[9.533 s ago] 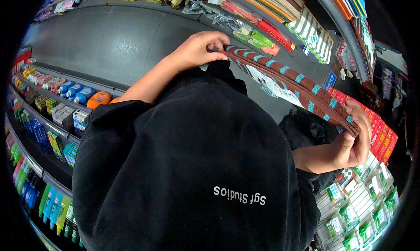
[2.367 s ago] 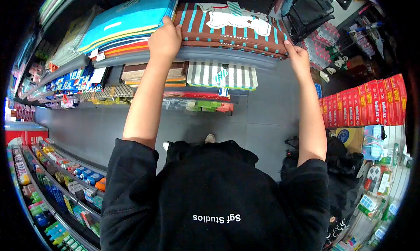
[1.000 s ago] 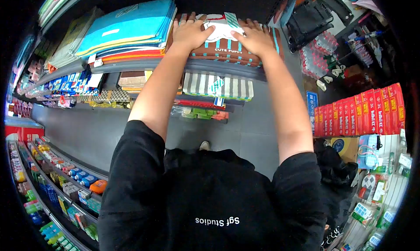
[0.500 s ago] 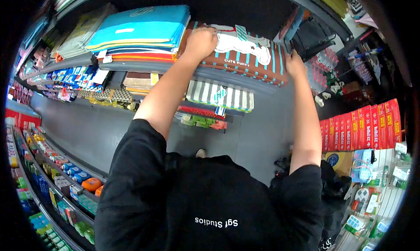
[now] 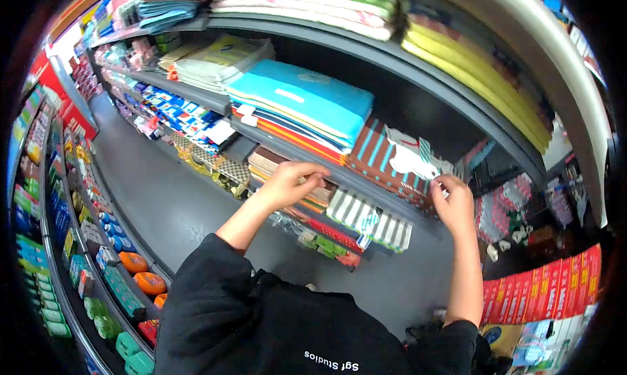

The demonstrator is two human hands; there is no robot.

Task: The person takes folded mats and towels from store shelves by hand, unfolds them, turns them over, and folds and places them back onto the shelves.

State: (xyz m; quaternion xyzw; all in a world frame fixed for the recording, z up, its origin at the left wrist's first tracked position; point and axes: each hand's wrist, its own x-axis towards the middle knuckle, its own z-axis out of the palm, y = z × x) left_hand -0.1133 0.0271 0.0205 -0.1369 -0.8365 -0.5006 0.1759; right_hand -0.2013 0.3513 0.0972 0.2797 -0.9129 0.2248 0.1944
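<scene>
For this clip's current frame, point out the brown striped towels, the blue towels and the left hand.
Brown striped towels [image 5: 397,162]: head view, top face.
Blue towels [image 5: 304,95]: head view, top face.
Left hand [image 5: 289,184]: head view, back of the hand.

Brown towel stack [image 5: 379,156]: turquoise stripes, white print, folded, flat on gray shelf [image 5: 373,187] beside blue towels [image 5: 313,97].

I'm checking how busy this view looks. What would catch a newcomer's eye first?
Probably the bright blue towels, stacked on the shelf near the middle. Next, the brown striped towels just right of them, with the right hand at their front. The red boxes at lower right also stand out.
</scene>
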